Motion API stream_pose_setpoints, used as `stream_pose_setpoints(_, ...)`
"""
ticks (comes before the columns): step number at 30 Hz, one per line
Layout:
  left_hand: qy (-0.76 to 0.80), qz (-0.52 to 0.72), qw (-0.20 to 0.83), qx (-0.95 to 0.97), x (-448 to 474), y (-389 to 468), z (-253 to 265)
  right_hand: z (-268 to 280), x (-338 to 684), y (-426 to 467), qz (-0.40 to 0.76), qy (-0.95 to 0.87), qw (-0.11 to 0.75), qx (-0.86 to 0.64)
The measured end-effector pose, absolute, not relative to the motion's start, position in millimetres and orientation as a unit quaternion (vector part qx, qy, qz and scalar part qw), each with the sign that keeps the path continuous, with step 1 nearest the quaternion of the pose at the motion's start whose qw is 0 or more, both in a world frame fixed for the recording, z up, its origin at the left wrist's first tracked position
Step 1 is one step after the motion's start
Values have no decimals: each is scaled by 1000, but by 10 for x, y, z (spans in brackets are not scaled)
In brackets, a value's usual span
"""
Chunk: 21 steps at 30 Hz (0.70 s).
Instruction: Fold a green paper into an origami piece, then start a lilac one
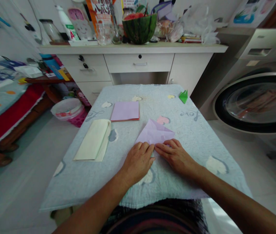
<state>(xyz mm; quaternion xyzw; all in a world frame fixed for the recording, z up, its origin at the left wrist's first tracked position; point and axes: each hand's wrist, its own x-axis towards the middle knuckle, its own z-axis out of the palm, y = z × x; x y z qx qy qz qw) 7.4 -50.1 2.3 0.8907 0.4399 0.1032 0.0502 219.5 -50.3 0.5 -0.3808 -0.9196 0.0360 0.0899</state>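
Observation:
A folded sheet of light purple origami paper [155,130] lies on the cloth-covered table in front of me, roughly triangular with its tip pointing away. My left hand [139,161] is closed at its lower left edge, fingers bent and pressing the paper down. At the lower right edge my right hand [175,155] grips the paper too, its fingers held together. The fingertips of both hands nearly meet, hiding the near edge. Further back lies a square stack of purple paper [125,110] with a red edge below. A small green folded paper piece [183,96] stands at the far right.
A folded pale yellow cloth [93,140] lies to the left on the tablecloth [89,187]. Behind the table is a white cabinet [140,62] bearing a cut watermelon [140,30], jars and bags. A washing machine [252,61] stands right, a pink bin [76,120] left.

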Motion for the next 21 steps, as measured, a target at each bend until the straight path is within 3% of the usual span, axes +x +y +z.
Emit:
stream_pose_setpoints(12,450,121,80,881,30,-525,-10,-58,2207,-526,38,-912,109,-394)
stream_pose_setpoints(21,426,149,54,891,-4,-543,-56,35,2055,-546,-1,-899,55,-434)
